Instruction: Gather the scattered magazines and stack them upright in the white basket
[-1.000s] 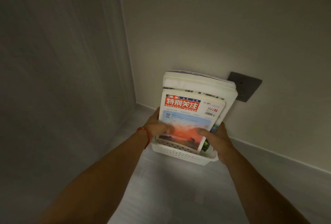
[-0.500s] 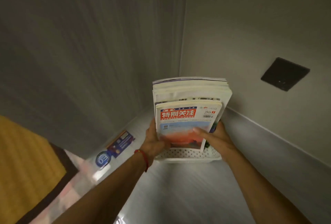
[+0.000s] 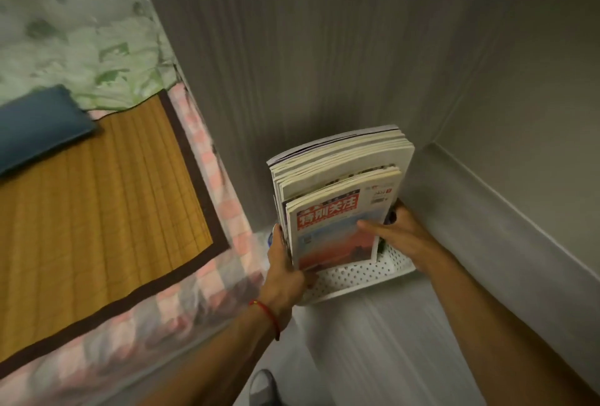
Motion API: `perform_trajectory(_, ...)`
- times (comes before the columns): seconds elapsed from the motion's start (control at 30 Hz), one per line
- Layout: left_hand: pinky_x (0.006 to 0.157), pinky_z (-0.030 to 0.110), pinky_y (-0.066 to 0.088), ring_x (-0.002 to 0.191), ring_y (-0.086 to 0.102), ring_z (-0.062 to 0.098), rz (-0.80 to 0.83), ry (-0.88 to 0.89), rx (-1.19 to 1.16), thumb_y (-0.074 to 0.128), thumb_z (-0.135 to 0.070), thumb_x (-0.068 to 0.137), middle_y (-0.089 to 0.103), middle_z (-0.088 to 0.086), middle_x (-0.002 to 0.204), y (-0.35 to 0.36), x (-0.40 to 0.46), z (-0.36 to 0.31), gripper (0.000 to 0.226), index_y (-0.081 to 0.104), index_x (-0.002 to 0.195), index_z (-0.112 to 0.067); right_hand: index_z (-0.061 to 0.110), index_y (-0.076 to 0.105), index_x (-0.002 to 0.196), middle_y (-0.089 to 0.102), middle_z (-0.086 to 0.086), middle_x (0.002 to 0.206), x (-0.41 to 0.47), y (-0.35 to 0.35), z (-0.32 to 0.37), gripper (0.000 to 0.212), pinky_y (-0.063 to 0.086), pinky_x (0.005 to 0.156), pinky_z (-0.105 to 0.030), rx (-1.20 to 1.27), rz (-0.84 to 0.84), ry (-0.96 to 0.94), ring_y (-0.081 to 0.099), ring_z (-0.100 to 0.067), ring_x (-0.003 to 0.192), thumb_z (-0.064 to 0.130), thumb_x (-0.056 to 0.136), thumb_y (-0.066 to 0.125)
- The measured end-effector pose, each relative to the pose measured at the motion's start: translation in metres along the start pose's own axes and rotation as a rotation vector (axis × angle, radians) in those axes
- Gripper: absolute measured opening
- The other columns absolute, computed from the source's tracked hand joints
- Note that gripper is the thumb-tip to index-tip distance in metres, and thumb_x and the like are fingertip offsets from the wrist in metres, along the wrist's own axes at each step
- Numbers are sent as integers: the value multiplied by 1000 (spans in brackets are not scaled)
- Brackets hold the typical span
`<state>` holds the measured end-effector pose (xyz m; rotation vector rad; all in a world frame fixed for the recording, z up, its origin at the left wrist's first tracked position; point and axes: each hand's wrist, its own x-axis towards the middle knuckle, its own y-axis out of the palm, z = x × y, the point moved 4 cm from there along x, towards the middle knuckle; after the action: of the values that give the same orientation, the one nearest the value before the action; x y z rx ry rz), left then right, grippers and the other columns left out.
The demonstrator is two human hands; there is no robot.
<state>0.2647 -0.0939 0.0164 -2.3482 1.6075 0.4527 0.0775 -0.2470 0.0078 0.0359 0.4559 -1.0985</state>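
Note:
A thick stack of magazines [image 3: 341, 171] stands upright in a white perforated basket [image 3: 354, 275] held above the grey floor near a wall corner. The front magazine [image 3: 331, 233] has a red title band and an orange-blue cover. My left hand [image 3: 285, 272], with a red string at the wrist, grips the basket's left end and the stack's left edge. My right hand [image 3: 399, 236] holds the right end, its thumb pressed across the front cover. The basket's far side is hidden behind the magazines.
A bed fills the left side, with a woven bamboo mat [image 3: 97, 210], a blue pillow [image 3: 39, 123] and a green-patterned quilt [image 3: 81, 42]. Grey walls [image 3: 324, 48] meet in a corner behind the basket. A shoe tip [image 3: 263, 386] shows on the floor below.
The view has swung left, bringing the bed into sight. Both hands keep the same hold on the basket, which now sits tilted, with its right end farther from me.

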Motion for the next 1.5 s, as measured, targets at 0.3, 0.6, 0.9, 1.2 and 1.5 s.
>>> perform_trajectory(0.3, 108, 59, 42, 129, 51, 24, -97, -87, -207, 52, 15, 83, 47, -3, 143, -30, 10, 13, 112, -4, 144, -61, 34, 52, 130, 67, 9, 124, 45, 33, 26, 94, 53, 99, -46, -67, 84, -7, 64, -16, 114, 55, 48, 92)
perform_trajectory(0.6, 103, 59, 47, 123, 56, 27, -134, -91, -311, 36, 29, 80, 52, 0, 134, -45, 23, 15, 109, 11, 148, -53, 26, 53, 130, 67, 8, 121, 74, 49, 38, 74, 57, 86, -28, -73, 151, -73, 64, -8, 110, 23, 66, 90)
perform_trajectory(0.9, 92, 49, 56, 116, 61, 25, -143, -97, -340, 39, 22, 88, 57, -2, 125, -54, 28, 17, 98, 17, 148, -52, 25, 46, 134, 64, 5, 124, 92, 56, 40, 87, 54, 96, -35, -111, 213, -90, 61, -10, 114, 33, 60, 92)
perform_trajectory(1.2, 87, 48, 59, 111, 63, 24, -148, -105, -363, 33, 30, 77, 56, 6, 132, -57, 25, 11, 104, 28, 149, -45, 43, 14, 150, 29, 7, 158, 57, 47, 15, 114, 36, 112, -56, -406, -6, -21, 31, -23, 144, 80, 59, 71)
perform_trajectory(1.5, 75, 33, 60, 128, 53, 30, -113, -140, -251, 44, 29, 77, 57, 6, 131, -62, 25, 0, 93, 37, 146, -33, 40, 11, 152, 17, 4, 162, 26, 41, 18, 90, 30, 114, -55, -380, -28, 33, 20, -26, 148, 73, 80, 54)
